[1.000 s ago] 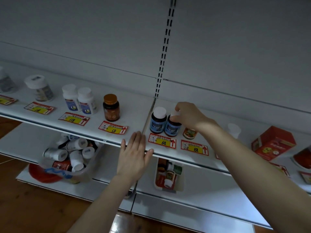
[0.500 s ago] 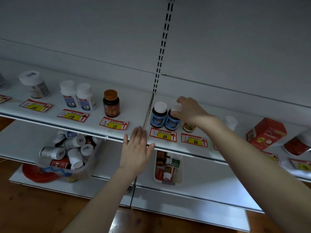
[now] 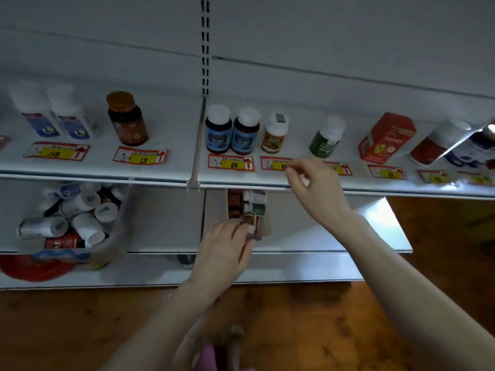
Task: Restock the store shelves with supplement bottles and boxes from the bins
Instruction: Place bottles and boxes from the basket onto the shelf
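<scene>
My left hand (image 3: 226, 250) reaches down into a small bin (image 3: 265, 226) on the lower shelf, and its fingers and thumb close round a small orange-labelled bottle (image 3: 251, 220) lying there. My right hand (image 3: 312, 188) hovers at the front edge of the upper shelf (image 3: 166, 172), over a price tag; its fingers are loosely curled and hold nothing. On that shelf stand two blue-labelled bottles (image 3: 231, 131), a small orange-labelled bottle (image 3: 274, 135) beside them, a green bottle (image 3: 325, 140) and a red box (image 3: 387, 137).
A larger clear bin (image 3: 115, 236) with several white-capped bottles sits on the lower shelf at left. An amber bottle (image 3: 128, 119) and two white bottles (image 3: 53, 113) stand on the upper shelf's left section. More bottles crowd the far right. Below is wooden floor (image 3: 321, 330).
My right hand let go of the blue-labelled bottle and drew back to the shelf edge. My left hand dropped from the shelf front into the small bin. The view tilted downward.
</scene>
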`<state>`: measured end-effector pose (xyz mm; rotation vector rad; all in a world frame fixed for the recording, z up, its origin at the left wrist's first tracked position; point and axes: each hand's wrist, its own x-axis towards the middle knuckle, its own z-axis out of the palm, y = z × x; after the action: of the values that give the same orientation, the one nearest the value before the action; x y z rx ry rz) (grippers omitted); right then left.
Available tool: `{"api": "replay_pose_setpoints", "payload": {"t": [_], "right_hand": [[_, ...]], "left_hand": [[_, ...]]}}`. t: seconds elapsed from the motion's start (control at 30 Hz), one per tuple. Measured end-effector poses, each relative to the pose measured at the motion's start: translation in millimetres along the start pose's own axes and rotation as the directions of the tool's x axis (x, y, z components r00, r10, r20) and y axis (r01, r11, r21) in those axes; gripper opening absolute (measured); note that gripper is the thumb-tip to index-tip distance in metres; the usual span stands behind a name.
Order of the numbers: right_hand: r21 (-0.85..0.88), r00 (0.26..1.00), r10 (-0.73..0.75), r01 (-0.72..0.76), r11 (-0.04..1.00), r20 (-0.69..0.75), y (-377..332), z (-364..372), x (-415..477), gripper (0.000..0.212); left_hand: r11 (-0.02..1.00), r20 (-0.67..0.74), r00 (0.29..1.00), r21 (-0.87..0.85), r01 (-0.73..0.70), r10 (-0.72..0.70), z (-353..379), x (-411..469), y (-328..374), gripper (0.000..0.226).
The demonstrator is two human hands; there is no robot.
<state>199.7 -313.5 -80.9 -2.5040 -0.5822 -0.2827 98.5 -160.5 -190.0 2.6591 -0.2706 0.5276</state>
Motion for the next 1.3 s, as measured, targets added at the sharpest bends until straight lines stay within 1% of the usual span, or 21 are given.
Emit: {"api": "replay_pose_setpoints", "payload": {"t": [0.17, 0.33, 0.43, 0.5, 0.6, 0.67, 0.73, 0.8, 0.9, 1.0, 1.07, 1.13, 1.2, 1.3], "right_hand": [[-0.003, 0.981, 0.132, -0.133, 0.991, 0.145, 30.7, 23.9, -39.3, 0.021], [-0.039, 0.924, 0.251, -0.25, 0.967, 0.288, 74.7, 56.1, -50.1, 0.023], [-0.065, 0.889, 0.277, -0.272, 0.96, 0.364, 105.0, 86.7, -44.6, 0.025], [-0.081, 0.868, 0.275, -0.266, 0.961, 0.413, 124.0, 110.6, -39.6, 0.026], [-0.112, 0.843, 0.26, -0.236, 0.965, 0.47, 147.9, 149.5, -31.4, 0.028], [-0.127, 0.816, 0.283, -0.254, 0.959, 0.503, 159.2, 178.4, -27.3, 0.033], [-0.132, 0.778, 0.332, -0.311, 0.941, 0.533, 167.7, 210.6, -23.7, 0.04], [-0.144, 0.74, 0.385, -0.37, 0.918, 0.551, 173.2, 243.9, -19.7, 0.049], [-0.132, 0.713, 0.452, -0.458, 0.879, 0.536, 177.8, 287.1, -18.6, 0.061], [-0.16, 0.706, 0.515, -0.507, 0.847, 0.485, 181.8, 316.7, -22.7, 0.069], [-0.201, 0.7, 0.541, -0.512, 0.836, 0.467, 185.8, 329.3, -24.3, 0.067], [-0.215, 0.706, 0.544, -0.506, 0.835, 0.453, 189.2, 335.3, -23.6, 0.059], [-0.208, 0.715, 0.543, -0.507, 0.836, 0.441, 192.0, 335.6, -22.5, 0.052], [-0.129, 0.723, 0.523, -0.527, 0.84, 0.451, 198.3, 322.0, -25.1, 0.049]], "left_hand": [[0.999, 0.168, 0.985, 0.037, 0.033, -0.039, 30.6, -20.2, 0.3, 0.036], [0.991, 0.32, 0.94, 0.107, 0.085, -0.116, 62.1, -27.6, -3.8, 0.039], [0.981, 0.377, 0.911, 0.154, 0.119, -0.17, 87.2, -28.9, -11.5, 0.027], [0.977, 0.399, 0.897, 0.164, 0.136, -0.191, 106.8, -26.3, -19.4, 0.024], [0.973, 0.383, 0.9, 0.176, 0.15, -0.208, 136.8, -19.6, -34.9, 0.02], [0.967, 0.377, 0.896, 0.186, 0.176, -0.236, 157.5, -15.3, -50.5, 0.018], [0.955, 0.394, 0.877, 0.217, 0.204, -0.277, 174.8, -10.8, -70.2, 0.031], [0.949, 0.384, 0.879, 0.246, 0.199, -0.284, 189.1, -6.6, -92.3, 0.042], [0.941, 0.341, 0.894, 0.273, 0.2, -0.29, 202.6, 2.3, -120.9, 0.042], [0.938, 0.281, 0.904, 0.225, 0.264, -0.321, 217.6, 8.8, -141.8, 0.048], [0.926, 0.241, 0.895, 0.142, 0.349, -0.374, 227.7, 17.0, -148.3, 0.046], [0.899, 0.254, 0.863, 0.094, 0.428, -0.437, 238.8, 28.7, -153.8, 0.04], [0.908, 0.259, 0.872, 0.058, 0.415, -0.415, 247.8, 40.2, -158.2, 0.042], [0.936, 0.236, 0.907, 0.03, 0.351, -0.348, 258.2, 61.1, -163.6, 0.041]]}}
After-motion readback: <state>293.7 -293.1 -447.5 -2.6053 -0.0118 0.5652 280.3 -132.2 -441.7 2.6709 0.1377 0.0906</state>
